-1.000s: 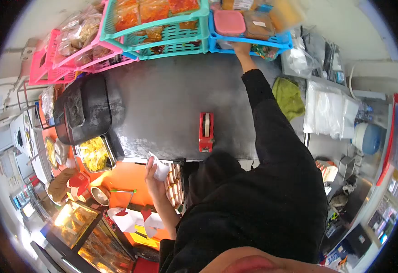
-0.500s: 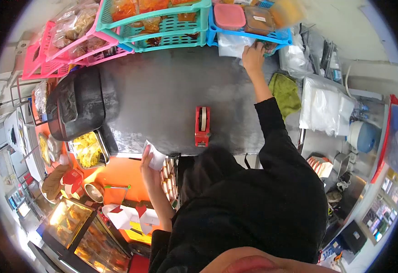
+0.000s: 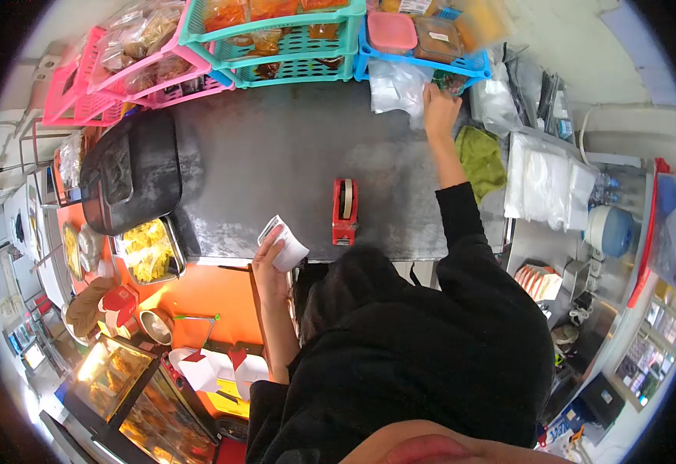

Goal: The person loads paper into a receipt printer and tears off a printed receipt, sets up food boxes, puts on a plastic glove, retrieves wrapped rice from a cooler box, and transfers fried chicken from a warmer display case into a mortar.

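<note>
My left hand (image 3: 270, 267) is closed around a small white piece of curved or folded paper (image 3: 290, 249) over the front edge of the dark worktop (image 3: 253, 155). At the far right of the worktop, my right hand (image 3: 440, 112) has its fingers pinched on clear plastic bags (image 3: 396, 87), which hang out from under the blue basket (image 3: 423, 67). The exact grip of those fingertips is partly hidden. A red tape dispenser (image 3: 345, 213) stands on the worktop between my two arms. Beside my right wrist lies a green cloth (image 3: 480, 161).
Teal baskets (image 3: 291, 71) and pink baskets (image 3: 156, 91) holding packed food line the back. A black lidded container (image 3: 148, 170) is at left, near a tray of yellow food (image 3: 150, 251). More plastic bags (image 3: 548, 182) lie at right. A heated display (image 3: 141, 398) stands lower left.
My right hand has drawn back slightly from the blue basket, and the clear bags hang out further and more crumpled. My left hand has moved right and up with the white paper.
</note>
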Demonstrator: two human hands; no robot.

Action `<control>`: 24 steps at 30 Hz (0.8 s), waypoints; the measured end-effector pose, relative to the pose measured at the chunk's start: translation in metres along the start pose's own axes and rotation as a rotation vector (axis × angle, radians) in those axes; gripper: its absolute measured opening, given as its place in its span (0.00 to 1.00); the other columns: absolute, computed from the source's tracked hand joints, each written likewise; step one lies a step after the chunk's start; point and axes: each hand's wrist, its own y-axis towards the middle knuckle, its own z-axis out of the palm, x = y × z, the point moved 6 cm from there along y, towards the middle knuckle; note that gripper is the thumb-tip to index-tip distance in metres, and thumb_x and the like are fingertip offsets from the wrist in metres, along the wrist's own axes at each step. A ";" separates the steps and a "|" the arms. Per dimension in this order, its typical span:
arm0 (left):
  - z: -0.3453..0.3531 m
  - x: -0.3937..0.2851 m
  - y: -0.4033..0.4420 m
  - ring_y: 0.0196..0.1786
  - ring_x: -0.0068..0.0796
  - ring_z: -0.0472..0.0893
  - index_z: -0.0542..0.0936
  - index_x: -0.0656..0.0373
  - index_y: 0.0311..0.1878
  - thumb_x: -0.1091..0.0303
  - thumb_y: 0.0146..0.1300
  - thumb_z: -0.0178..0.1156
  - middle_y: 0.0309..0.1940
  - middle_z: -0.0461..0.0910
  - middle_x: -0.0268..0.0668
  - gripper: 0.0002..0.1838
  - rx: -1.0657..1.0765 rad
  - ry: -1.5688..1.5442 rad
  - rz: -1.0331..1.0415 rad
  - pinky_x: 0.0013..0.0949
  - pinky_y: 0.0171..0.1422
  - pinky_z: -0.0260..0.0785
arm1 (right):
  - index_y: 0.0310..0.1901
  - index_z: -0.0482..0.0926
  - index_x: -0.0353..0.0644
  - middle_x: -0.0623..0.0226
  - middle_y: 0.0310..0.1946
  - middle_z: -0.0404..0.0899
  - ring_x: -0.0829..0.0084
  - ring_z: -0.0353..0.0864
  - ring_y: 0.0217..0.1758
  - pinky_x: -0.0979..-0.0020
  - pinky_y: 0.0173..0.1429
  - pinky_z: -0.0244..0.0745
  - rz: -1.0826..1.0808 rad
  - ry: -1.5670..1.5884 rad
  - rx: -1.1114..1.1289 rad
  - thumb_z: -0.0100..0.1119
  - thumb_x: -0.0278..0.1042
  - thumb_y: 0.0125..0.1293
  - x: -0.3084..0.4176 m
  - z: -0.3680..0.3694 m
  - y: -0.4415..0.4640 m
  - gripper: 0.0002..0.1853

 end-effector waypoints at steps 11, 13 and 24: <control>0.122 -0.024 0.044 0.49 0.27 0.80 0.83 0.60 0.49 0.69 0.64 0.56 0.45 0.84 0.41 0.13 0.272 0.691 0.413 0.30 0.56 0.68 | 0.25 0.78 0.46 0.67 0.26 0.80 0.68 0.78 0.37 0.56 0.50 0.63 -0.461 0.059 0.106 0.57 0.38 0.58 0.034 -0.011 -0.001 0.08; 0.170 -0.023 0.064 0.49 0.36 0.82 0.83 0.59 0.48 0.68 0.63 0.57 0.44 0.83 0.46 0.13 0.322 0.827 0.590 0.34 0.54 0.70 | 0.25 0.77 0.46 0.68 0.25 0.80 0.68 0.78 0.36 0.56 0.48 0.63 -0.629 0.062 0.157 0.56 0.38 0.59 0.041 0.004 -0.014 0.09; 0.272 0.066 0.209 0.48 0.49 0.81 0.80 0.64 0.49 0.62 0.57 0.64 0.43 0.80 0.54 0.19 0.293 1.059 0.739 0.42 0.54 0.72 | 0.25 0.70 0.38 0.62 0.19 0.66 0.64 0.68 0.26 0.65 0.35 0.62 -0.305 0.773 0.390 0.57 0.28 0.60 0.012 -0.023 -0.004 0.09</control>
